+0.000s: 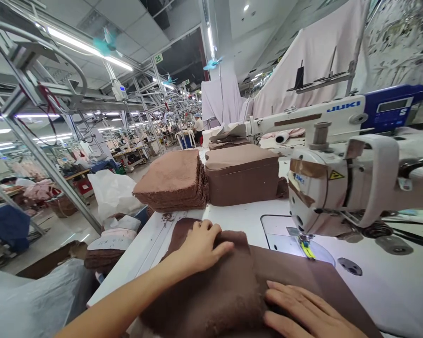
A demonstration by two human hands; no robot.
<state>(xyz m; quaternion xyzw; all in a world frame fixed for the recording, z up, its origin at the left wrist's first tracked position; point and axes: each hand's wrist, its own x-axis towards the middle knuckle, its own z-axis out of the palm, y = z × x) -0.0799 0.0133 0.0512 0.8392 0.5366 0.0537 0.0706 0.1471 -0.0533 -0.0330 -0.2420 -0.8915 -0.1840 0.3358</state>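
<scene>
Brown fabric pieces (229, 281) lie overlapped on the white sewing table (148, 253), nearest to me. My left hand (202, 244) rests on the far part of the upper piece, fingers spread and palm down. Lower right, my right hand (303, 310) lies on the brown fabric beside the upper piece's edge, fingers stretched out. To the right stands a sewing machine (313, 188), its lit needle area with a yellow-green presser foot (307, 251) just beyond the fabric. The near end of the fabric runs out of the picture.
Two stacks stand at the back of the table: a fuzzy brown pile (169, 180) and a smooth brown pile (243, 176). Left of the table are a bundle of cut pieces (107, 249) and a plastic bag (38, 300). A second machine (310, 117) is behind.
</scene>
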